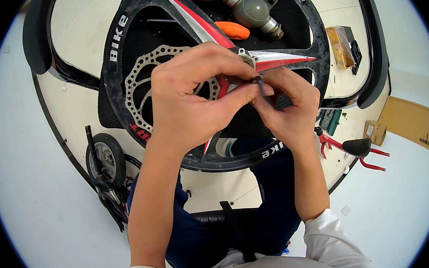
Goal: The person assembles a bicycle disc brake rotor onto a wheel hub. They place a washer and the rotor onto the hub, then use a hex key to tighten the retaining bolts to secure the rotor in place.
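Both hands meet near the wheel's centre with fingertips pinched together. Between them is a small dark slim piece (261,84), blurred and mostly covered by fingers, so its kind is unclear. My left hand (192,95) grips it from the left, thumb and fingers closed. From the right, my right hand (292,106) pinches at the same spot. Beneath them lies a black bicycle wheel (114,86) with red and white spokes; its metal hub (247,57) shows just beyond the fingertips. A silver brake disc (133,90) with many holes rests on the wheel's left side, partly behind my left hand.
Toward the back lie an orange handle (233,30) and a grey-brown tool with a rounded head (251,12). Black armrests (375,48) flank the wheel. A smaller wheel (107,159) stands left on the floor; red bike parts (332,143) and a cardboard box (375,132) are right.
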{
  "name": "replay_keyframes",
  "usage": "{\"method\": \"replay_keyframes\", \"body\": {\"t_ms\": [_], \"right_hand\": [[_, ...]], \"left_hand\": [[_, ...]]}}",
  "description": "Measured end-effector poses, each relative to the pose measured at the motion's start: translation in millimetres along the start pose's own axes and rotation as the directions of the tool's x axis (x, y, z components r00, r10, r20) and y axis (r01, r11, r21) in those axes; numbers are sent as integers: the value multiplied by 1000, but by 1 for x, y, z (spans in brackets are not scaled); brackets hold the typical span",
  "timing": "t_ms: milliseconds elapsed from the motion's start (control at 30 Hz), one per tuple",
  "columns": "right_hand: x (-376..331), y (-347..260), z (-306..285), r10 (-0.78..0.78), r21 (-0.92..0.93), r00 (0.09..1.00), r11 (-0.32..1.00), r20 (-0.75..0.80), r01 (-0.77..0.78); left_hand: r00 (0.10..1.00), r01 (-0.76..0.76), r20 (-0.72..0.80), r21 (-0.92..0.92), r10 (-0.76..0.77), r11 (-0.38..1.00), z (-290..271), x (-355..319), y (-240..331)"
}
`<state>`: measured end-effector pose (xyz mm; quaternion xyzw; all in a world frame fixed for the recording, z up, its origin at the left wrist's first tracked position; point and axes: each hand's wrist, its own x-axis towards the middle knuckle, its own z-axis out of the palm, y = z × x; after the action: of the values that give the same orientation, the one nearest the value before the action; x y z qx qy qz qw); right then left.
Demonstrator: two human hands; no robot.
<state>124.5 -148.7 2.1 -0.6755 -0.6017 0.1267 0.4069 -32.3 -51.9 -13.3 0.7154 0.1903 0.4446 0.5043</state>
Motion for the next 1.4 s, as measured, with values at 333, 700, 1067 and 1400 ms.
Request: {"method": "replay_keyframes", "body": {"t_ms": [333,700,1067,1400], "right_hand": [[-3,3,2,27,63,1000,998,8,-27],[-2,2,0,96,90,992,991,77,-103],[-2,2,0,46,2,996,999,82,-46],[0,-3,2,-29,-53,998,998,54,31]], "left_hand": [[994,94,67,-132,-86,987,5,-2,5],[992,85,-84,-136,-97,987,6,0,4],[983,101,-120,-260,-136,960,-6,3,4],[983,112,-114,-256,-145,960,-8,4,2]]}}
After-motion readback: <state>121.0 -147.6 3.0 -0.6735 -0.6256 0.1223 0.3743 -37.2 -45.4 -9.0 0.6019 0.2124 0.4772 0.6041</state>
